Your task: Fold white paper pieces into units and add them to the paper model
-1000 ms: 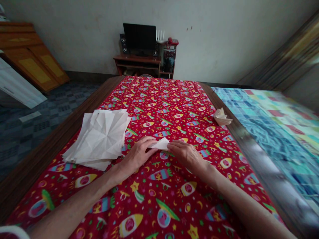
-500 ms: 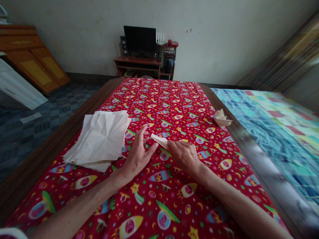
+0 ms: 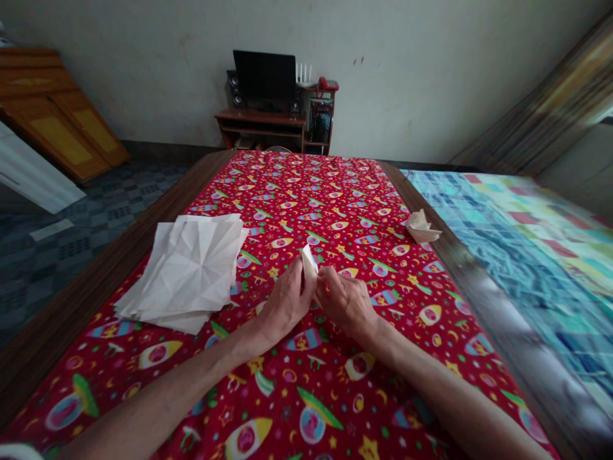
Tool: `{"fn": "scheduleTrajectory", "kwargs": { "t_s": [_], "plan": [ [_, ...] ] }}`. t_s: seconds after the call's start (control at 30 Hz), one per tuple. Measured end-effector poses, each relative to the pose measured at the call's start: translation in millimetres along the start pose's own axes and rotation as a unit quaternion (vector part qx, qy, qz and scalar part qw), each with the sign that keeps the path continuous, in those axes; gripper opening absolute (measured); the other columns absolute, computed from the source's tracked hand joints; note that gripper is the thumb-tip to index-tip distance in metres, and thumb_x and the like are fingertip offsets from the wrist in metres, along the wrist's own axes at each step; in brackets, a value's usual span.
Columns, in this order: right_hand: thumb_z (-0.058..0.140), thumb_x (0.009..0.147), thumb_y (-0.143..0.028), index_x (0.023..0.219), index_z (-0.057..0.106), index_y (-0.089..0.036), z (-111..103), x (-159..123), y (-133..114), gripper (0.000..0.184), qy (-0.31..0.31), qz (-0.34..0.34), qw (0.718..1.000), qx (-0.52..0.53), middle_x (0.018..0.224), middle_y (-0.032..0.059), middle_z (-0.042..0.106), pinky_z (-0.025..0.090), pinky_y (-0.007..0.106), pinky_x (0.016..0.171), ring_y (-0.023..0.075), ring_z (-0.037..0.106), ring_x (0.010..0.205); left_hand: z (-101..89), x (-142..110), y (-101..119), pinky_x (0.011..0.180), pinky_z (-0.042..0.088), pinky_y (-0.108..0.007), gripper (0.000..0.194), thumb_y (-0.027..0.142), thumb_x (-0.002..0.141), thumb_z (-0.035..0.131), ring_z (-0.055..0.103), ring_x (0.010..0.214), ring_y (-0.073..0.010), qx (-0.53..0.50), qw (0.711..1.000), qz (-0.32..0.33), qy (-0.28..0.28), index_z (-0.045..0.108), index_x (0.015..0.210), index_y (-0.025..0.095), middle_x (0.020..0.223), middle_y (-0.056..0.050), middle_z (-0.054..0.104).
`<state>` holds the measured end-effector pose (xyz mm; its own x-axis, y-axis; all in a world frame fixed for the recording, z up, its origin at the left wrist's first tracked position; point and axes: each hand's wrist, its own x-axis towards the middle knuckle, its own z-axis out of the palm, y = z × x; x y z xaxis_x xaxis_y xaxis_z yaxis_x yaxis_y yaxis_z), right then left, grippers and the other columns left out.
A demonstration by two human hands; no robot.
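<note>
A small folded piece of white paper [image 3: 308,260] stands upright between my two hands at the middle of the red patterned tablecloth [image 3: 311,396]. My left hand [image 3: 286,301] is closed on its left side and my right hand [image 3: 343,300] is closed on its right side; the fingertips pinch the paper from both sides. Its lower part is hidden by my fingers. A stack of creased white sheets [image 3: 188,271] lies to the left of my left hand. A finished folded paper shape [image 3: 421,227] rests near the table's right edge.
The wooden table rim [image 3: 103,275] runs along the left. A bed with a blue checked cover [image 3: 527,249] lies at the right. Beyond the table stands a low desk with a dark monitor [image 3: 264,75] and speakers. A wooden cabinet [image 3: 57,121] stands at the far left.
The folded paper has gone from lying flat under both hands to standing upright. My left hand, spread open half a second ago, has closed on it again.
</note>
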<state>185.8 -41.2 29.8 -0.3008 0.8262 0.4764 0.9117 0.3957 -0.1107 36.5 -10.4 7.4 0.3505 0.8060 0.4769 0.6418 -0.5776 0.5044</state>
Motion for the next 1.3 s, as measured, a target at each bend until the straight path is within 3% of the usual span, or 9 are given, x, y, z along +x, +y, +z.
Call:
{"fn": "scheduleTrajectory", "kwargs": {
  "t_s": [0.1,0.3,0.5,0.63,0.77,0.87,1.03,1.17,1.3],
  "plan": [
    [0.043,0.09,-0.031,0.093,0.055,-0.017,-2.5,3.8,1.3,0.018,-0.005,0.037,0.999,-0.028,0.063,0.0016,0.065,0.018,0.025,0.047,0.011,0.053,0.049,-3.4,3.2,3.2,0.085,0.054,-0.034,0.032,0.015,0.087,0.041,0.063,0.101,-0.0224,-0.011,1.0,0.005,0.015,0.046,0.119,0.014,0.106,-0.011,0.065],
    [0.043,0.09,-0.026,0.073,0.058,-0.019,-3.3,5.1,9.8,0.024,-0.041,0.076,0.995,-0.055,0.056,0.001,0.064,0.015,0.026,0.047,0.0108,0.051,0.046,-12.0,6.3,-2.2,0.082,0.053,-0.029,0.035,0.003,0.081,0.044,0.062,0.09,-0.0172,-0.016,0.999,0.036,0.013,0.055,0.112,0.016,0.099,-0.006,0.062],
    [0.046,0.087,-0.026,0.074,0.059,-0.018,2.7,0.8,10.9,0.02,-0.057,0.08,0.995,-0.023,0.059,0.0008,0.064,0.016,0.026,0.048,0.0105,0.051,0.047,-9.1,11.2,-7.5,0.08,0.053,-0.031,0.022,0.014,0.083,0.056,0.061,0.089,-0.0198,0.009,0.999,-0.008,-0.041,0.059,0.105,0.015,0.096,-0.006,0.06],
    [0.047,0.086,-0.027,0.076,0.06,-0.018,6.0,-0.9,12.2,0.019,-0.04,0.083,0.996,-0.002,0.063,0.0012,0.064,0.021,0.025,0.05,0.0109,0.053,0.053,-9.5,17.4,-3.7,0.076,0.051,-0.028,0.015,0.01,0.082,0.052,0.062,0.08,-0.0178,0.011,0.995,-0.032,-0.097,0.064,0.089,0.017,0.086,-0.004,0.063],
    [0.047,0.087,-0.028,0.088,0.062,-0.017,8.1,1.3,15.0,0.019,-0.042,0.082,0.996,0.017,0.073,0.0025,0.065,0.026,0.025,0.055,0.0126,0.055,0.062,-10.5,17.5,-2.4,0.074,0.049,-0.026,0.024,0.011,0.082,0.052,0.062,0.083,-0.0171,0.013,0.992,-0.048,-0.115,0.065,0.099,0.021,0.09,-0.002,0.063],
    [0.05,0.086,-0.026,0.093,0.064,-0.019,5.9,4.5,16.1,0.016,-0.086,0.082,0.992,0.03,0.073,0.0011,0.064,0.026,0.025,0.053,0.0125,0.054,0.061,-12.5,14.8,-5.8,0.074,0.048,-0.024,0.033,0.007,0.081,0.05,0.061,0.083,-0.0159,0.016,0.99,-0.041,-0.132,0.065,0.105,0.024,0.089,-0.001,0.061],
    [0.047,0.091,-0.022,0.109,0.063,-0.024,0.4,2.4,17.7,0.024,-0.144,0.021,0.989,-0.006,0.083,0.0032,0.062,0.025,0.026,0.052,0.0142,0.053,0.068,-21.3,9.6,-12.7,0.072,0.048,-0.024,0.035,0.007,0.085,0.046,0.058,0.083,-0.015,0.065,0.982,0.022,-0.176,0.065,0.107,0.025,0.091,-0.002,0.055],
    [0.043,0.094,-0.019,0.115,0.059,-0.022,-2.4,-3.5,21.2,0.027,-0.157,-0.045,0.986,-0.045,0.09,0.0059,0.059,0.027,0.026,0.052,0.0156,0.05,0.074,-29.1,5.6,-17.6,0.073,0.049,-0.027,0.038,0.016,0.093,0.04,0.055,0.086,-0.017,0.127,0.967,0.101,-0.198,0.052,0.128,0.026,0.097,-0.004,0.052],
    [0.041,0.094,-0.021,0.123,0.053,-0.02,-8.9,-6.2,22.8,0.031,-0.179,-0.088,0.977,-0.071,0.094,0.0085,0.055,0.032,0.027,0.054,0.019,0.049,0.081,-35.0,2.3,-22.1,0.08,0.049,-0.032,0.041,0.017,0.093,0.041,0.052,0.094,-0.0197,0.155,0.95,0.171,-0.21,0.045,0.133,0.024,0.103,-0.006,0.051]
  ]
}}
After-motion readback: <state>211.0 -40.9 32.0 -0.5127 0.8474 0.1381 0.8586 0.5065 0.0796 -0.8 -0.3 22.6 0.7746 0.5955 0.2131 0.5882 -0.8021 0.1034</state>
